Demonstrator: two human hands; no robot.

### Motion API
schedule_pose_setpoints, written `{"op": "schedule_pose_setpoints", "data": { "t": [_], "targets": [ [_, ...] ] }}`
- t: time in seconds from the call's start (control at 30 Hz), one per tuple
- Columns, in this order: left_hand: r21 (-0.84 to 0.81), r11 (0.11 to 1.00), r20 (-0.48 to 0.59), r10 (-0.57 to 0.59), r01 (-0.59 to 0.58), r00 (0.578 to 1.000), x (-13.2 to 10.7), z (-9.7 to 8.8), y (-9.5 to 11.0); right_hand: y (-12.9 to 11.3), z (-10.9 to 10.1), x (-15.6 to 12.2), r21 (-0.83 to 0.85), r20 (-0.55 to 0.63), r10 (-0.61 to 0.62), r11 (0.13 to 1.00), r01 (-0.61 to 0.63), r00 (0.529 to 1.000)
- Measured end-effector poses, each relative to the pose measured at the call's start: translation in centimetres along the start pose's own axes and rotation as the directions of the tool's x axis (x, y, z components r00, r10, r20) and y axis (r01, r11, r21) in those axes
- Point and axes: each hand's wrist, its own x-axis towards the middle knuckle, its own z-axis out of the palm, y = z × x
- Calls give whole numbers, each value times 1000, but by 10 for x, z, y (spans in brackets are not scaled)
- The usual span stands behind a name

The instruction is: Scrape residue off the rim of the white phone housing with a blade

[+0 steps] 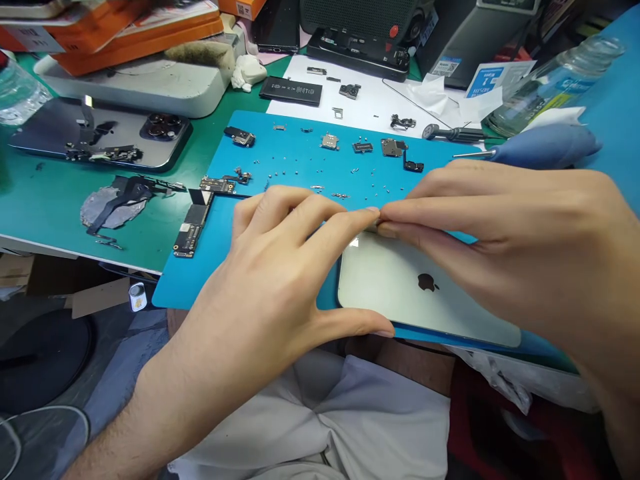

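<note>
Face a green bench crowded at the back with orange boxes, a glass bottle and a sheet of white paper bearing a black battery. Work over a blue mat dotted with tiny screws and small metal parts. Have a pale device with a dark apple logo lying flat at the mat's near edge, below both hands. Hold the left hand palm down and spread, with forefinger reaching to the device's upper edge and thumb stretched out by its lower edge. Bring the right hand in from the other side, with thumb and forefinger tips pressed close together at that upper edge, right beside the left forefinger's tip. Cannot tell what sits in this pinch. See an L-shaped circuit board on the mat's left edge, left of the left hand. Find a dark phone body farther left on the bench, with a loose flex cable on top. Note a blue bulb-shaped tool with a metal tip just beyond the right hand, near a grey driver.
</note>
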Motion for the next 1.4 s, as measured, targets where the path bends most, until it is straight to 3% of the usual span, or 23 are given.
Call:
{"op": "schedule_pose_setpoints", "data": {
  "t": [0.2, 0.53, 0.63, 0.8, 1.0, 1.2, 1.4],
  "targets": [
    [32, 999, 10, 11, -11, 1000, -1, 1, -1, 10, -1, 7, 271, 65, 83, 958, -97, 994],
    [100, 995, 5, 9, -10, 1000, -1, 3, 1, 4, -6, -6, -3, 31, -8, 1000, 8, 999],
    [115, 993, 14, 4, -6, 1000, -3, 5, 2, 9, -11, -12, 8, 35, -23, 1000, 23, 999],
    [131, 991, 20, -13, 10, 1000, -6, 6, 2, 11, -15, -22, -13, 2, 79, 997, -79, 997],
    [188, 982, 22, 16, -20, 1000, -4, 8, 1, 11, -11, -31, 29, 48, 125, 992, -126, 991],
    [227, 973, 22, 33, -38, 999, -4, 11, -2, 14, -11, -36, 48, 101, 101, 993, -106, 990],
    [215, 976, -44, -35, 44, 998, -14, 15, -3, 17, -7, -35, 40, 113, 83, 995, -88, 990]
  ]
}}
